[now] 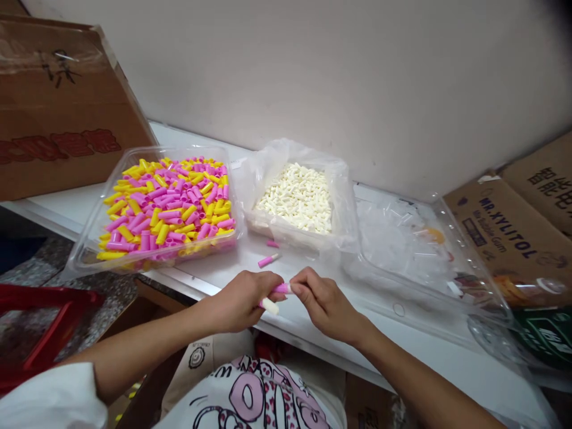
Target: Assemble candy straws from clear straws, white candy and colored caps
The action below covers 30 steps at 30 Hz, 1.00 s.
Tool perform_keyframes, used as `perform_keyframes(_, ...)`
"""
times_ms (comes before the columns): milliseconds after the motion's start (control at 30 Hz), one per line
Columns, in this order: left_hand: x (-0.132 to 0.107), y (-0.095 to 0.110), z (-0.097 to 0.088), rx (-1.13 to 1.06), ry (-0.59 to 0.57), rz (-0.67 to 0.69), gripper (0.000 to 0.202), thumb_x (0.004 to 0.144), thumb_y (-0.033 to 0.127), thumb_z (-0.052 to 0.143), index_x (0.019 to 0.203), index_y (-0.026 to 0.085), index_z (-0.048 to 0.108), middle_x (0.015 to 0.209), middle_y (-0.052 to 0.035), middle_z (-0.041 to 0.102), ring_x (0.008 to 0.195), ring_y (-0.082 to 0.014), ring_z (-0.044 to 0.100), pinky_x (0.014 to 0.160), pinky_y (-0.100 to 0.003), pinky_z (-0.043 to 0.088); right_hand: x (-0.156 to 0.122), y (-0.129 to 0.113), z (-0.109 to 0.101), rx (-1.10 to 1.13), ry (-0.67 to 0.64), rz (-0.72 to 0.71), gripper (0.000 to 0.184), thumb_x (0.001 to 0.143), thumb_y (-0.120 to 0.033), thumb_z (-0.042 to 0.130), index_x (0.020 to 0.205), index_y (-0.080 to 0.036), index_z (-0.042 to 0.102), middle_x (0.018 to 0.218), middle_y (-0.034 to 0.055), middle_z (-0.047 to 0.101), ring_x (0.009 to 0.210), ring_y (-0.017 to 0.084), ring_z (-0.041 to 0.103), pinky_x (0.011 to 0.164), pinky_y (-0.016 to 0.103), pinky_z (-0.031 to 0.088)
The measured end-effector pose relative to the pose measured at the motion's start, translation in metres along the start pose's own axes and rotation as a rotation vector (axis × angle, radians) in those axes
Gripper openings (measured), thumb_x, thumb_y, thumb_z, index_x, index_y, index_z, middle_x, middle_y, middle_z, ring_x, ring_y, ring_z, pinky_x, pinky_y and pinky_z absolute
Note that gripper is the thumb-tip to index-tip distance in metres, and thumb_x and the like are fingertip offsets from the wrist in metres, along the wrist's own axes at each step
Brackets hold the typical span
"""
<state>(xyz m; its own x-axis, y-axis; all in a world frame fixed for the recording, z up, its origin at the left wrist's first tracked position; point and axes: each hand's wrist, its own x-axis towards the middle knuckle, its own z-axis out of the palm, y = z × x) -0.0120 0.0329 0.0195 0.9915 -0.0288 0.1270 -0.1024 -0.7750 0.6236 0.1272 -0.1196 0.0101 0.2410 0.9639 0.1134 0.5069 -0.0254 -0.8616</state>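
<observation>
My left hand (pixel 243 298) is closed around a small pink plastic tube (pixel 281 288). A second piece with a white end (pixel 270 307) sticks out below its fingers. My right hand (pixel 328 307) pinches the right end of the pink tube; whether a white piece is between those fingertips is hidden. On the white table just beyond lie a pink tube with a white tip (pixel 268 260) and another small pink piece (pixel 272 243). Behind my left hand stands a clear tub (pixel 83 253) of pink and yellow tubes. White pellets (pixel 298 196) fill a bag-lined container (pixel 344 223) at centre.
To the right is a clear tray (pixel 480 298) with crumpled clear plastic. Cardboard boxes stand at left (pixel 67 107) and right (pixel 496 232). A red stool (pixel 40 339) is at lower left. The table's front edge (pixel 286 333) runs beneath my hands; a wall closes off the back.
</observation>
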Motion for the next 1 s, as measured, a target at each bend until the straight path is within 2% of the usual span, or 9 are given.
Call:
perform_keyframes(133, 0.0, -0.018, 0.02, 0.526, 0.116, 0.281, 0.027, 0.097, 0.028, 0.03, 0.092, 0.013, 0.053, 0.07, -0.0031, 0.056, 0.06, -0.0149, 0.053, 0.055, -0.027, 0.039, 0.005, -0.001, 0.01, 0.422, -0.18, 0.513, 0.039, 0.091, -0.059, 0.028, 0.075, -0.023, 0.034, 0.052, -0.0094, 0.031, 0.041, 0.008, 0.024, 0.041, 0.021, 0.023)
perform_keyframes(200, 0.003, -0.032, 0.038, 0.613, 0.131, 0.321, 0.027, 0.097, 0.029, 0.031, 0.1, 0.013, 0.052, 0.067, -0.0023, 0.056, 0.061, -0.0155, 0.056, 0.056, -0.026, 0.042, 0.01, 0.003, 0.002, 0.313, -0.272, 0.531, 0.042, 0.089, -0.06, 0.029, 0.075, -0.022, 0.039, 0.053, -0.0069, 0.04, 0.041, 0.008, 0.031, 0.043, 0.022, 0.029)
perform_keyframes(333, 0.016, -0.064, 0.082, 0.572, 0.136, -0.025, 0.032, 0.097, 0.028, 0.032, 0.12, 0.013, 0.048, 0.084, -0.0086, 0.062, 0.07, -0.0195, 0.063, 0.057, -0.029, 0.048, 0.011, 0.028, -0.062, -0.434, 0.109, 0.354, 0.037, 0.089, -0.051, 0.037, 0.081, -0.02, 0.057, 0.081, 0.0053, 0.064, 0.071, 0.017, 0.057, 0.064, 0.029, 0.041)
perform_keyframes(400, 0.025, -0.077, 0.101, 0.52, 0.13, -0.242, 0.037, 0.096, 0.024, 0.033, 0.13, 0.014, 0.042, 0.106, -0.0152, 0.061, 0.079, -0.0224, 0.066, 0.062, -0.032, 0.051, 0.005, 0.054, -0.109, -0.689, 0.359, 0.481, 0.034, 0.089, -0.045, 0.037, 0.094, -0.02, 0.06, 0.094, 0.0079, 0.068, 0.08, 0.021, 0.061, 0.07, 0.031, 0.042)
perform_keyframes(500, 0.035, -0.086, 0.113, 0.407, 0.162, -0.426, 0.044, 0.093, 0.02, 0.038, 0.137, 0.02, 0.036, 0.132, -0.0184, 0.048, 0.093, -0.024, 0.065, 0.073, -0.034, 0.051, -0.01, 0.1, -0.167, -0.93, 0.267, 0.734, 0.041, 0.087, -0.04, 0.041, 0.115, -0.016, 0.059, 0.105, 0.0134, 0.067, 0.091, 0.027, 0.062, 0.073, 0.035, 0.043)
perform_keyframes(633, 0.031, -0.084, 0.104, 0.312, 0.183, -0.504, 0.043, 0.091, 0.022, 0.041, 0.134, 0.024, 0.042, 0.115, -0.0117, 0.06, 0.092, -0.0234, 0.064, 0.075, -0.032, 0.048, -0.021, 0.139, -0.192, -1.004, -0.082, 0.852, 0.049, 0.083, -0.038, 0.051, 0.127, -0.017, 0.054, 0.107, 0.0135, 0.068, 0.099, 0.029, 0.061, 0.077, 0.036, 0.043)
perform_keyframes(800, 0.014, -0.076, 0.082, -0.181, 0.181, -0.754, 0.024, 0.08, 0.034, 0.051, 0.098, 0.019, 0.057, 0.075, -0.0014, 0.06, 0.073, -0.0189, 0.057, 0.066, -0.028, 0.041, -0.01, 0.14, -0.183, -1.076, -0.096, 0.758, 0.028, 0.085, -0.028, 0.046, 0.106, -0.016, 0.06, 0.1, 0.0133, 0.068, 0.094, 0.029, 0.062, 0.071, 0.034, 0.042)
perform_keyframes(867, 0.007, -0.071, 0.071, -0.403, 0.161, -0.746, 0.019, 0.08, 0.035, 0.047, 0.087, 0.019, 0.053, 0.071, 0.0013, 0.054, 0.068, -0.0156, 0.051, 0.061, -0.026, 0.039, -0.007, 0.132, -0.182, -1.062, -0.015, 0.758, 0.024, 0.084, -0.028, 0.047, 0.1, -0.015, 0.059, 0.093, 0.0151, 0.068, 0.088, 0.029, 0.063, 0.069, 0.036, 0.043)
perform_keyframes(1000, -0.002, -0.053, 0.047, -0.67, 0.089, -0.602, 0.027, 0.084, 0.045, 0.044, 0.086, 0.018, 0.048, 0.067, 0.0035, 0.048, 0.058, -0.0106, 0.041, 0.053, -0.023, 0.032, -0.004, 0.094, -0.162, -0.643, 0.495, 0.577, 0.025, 0.083, -0.034, 0.049, 0.101, -0.017, 0.053, 0.088, 0.0114, 0.066, 0.078, 0.024, 0.064, 0.067, 0.037, 0.049)
